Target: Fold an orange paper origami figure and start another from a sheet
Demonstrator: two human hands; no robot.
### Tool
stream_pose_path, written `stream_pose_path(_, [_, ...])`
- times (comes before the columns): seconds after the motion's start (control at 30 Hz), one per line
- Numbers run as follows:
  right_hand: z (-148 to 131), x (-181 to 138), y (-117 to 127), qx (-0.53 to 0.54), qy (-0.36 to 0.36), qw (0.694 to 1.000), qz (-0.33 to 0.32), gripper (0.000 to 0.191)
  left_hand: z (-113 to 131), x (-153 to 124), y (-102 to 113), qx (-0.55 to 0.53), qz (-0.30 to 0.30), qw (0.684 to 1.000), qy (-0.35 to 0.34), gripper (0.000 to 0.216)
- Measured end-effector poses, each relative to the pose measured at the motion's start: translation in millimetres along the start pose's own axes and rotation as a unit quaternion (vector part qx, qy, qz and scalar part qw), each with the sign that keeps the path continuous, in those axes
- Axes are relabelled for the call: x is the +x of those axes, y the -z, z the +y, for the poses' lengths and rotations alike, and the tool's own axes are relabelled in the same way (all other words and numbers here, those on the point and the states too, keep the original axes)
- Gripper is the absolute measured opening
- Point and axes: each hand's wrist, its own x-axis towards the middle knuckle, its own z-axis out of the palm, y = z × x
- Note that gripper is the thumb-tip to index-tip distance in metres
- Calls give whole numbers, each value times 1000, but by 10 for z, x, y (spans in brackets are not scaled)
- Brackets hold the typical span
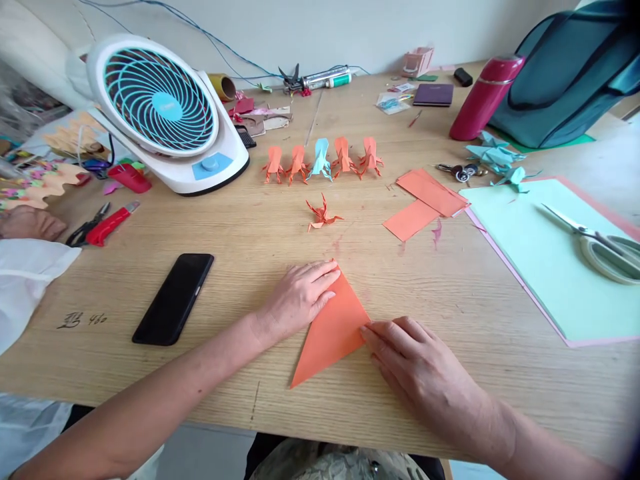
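Note:
A sheet of orange paper (pixel 334 327), folded into a pointed shape, lies on the wooden table in front of me. My left hand (pixel 303 290) rests flat across its upper left edge, fingers stretched toward the top corner. At the paper's right corner, my right hand (pixel 415 363) has thumb and fingers closed in a pinch. Just beyond the sheet sits a small orange folded figure (pixel 323 215) with thin legs. Behind that stands a row of several folded paper figures, orange ones (pixel 341 157) and a light blue one (pixel 320 160).
Orange paper strips (pixel 413 217) lie ahead right, beside pale green sheets (pixel 560 267) bearing scissors (pixel 607 247). A black phone (pixel 173 299) and a white fan (pixel 160 110) are at left. Another person's hand (pixel 33 222) rests near a red cutter (pixel 111 225). A pink bottle (pixel 485 97) stands back right.

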Motion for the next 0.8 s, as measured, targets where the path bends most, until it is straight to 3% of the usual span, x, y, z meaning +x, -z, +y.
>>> stream_pose_path(0.2, [106,441,-23,-93,-53,993,-57,11,-20,5,-29,16,-7,1000,-14,33])
stream_pose_path(0.37, [247,729,-73,-137,-65,985,-84,14,-1,0,-34,14,-30,999,-2,34])
stream_pose_path(0.8, [281,370,-11,-105,-44,991,-67,21,-52,-21,-120,35,6,999,-29,27])
